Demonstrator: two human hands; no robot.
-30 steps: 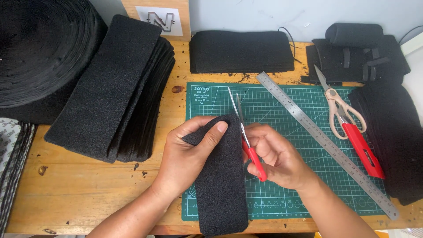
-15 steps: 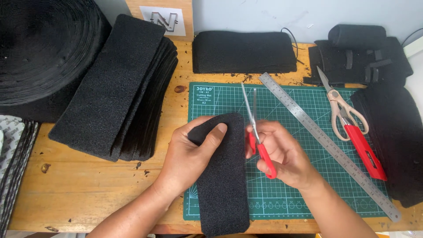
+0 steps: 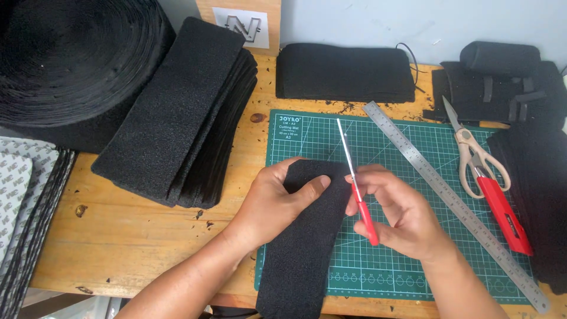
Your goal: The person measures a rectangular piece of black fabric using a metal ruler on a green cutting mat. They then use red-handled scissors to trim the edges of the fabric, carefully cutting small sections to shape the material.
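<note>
Black foam strip (image 3: 301, 248) is lying on the green cutting mat (image 3: 401, 260), its near end cut off by the frame. I'm pinning it with my left hand (image 3: 277, 204), fingers flat, while my right hand (image 3: 398, 215) is gripping red-handled scissors (image 3: 357, 183). Farther off, a foam stack (image 3: 177, 112) is sitting.

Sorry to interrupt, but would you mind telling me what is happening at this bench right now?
A person is working on a black foam strip laid on a green cutting mat. The left hand presses the strip's top end down, while the right hand holds small red-handled scissors at the strip's right edge, blades pointing away. A stack of similar strips, a steel ruler and larger scissors lie nearby.
</note>
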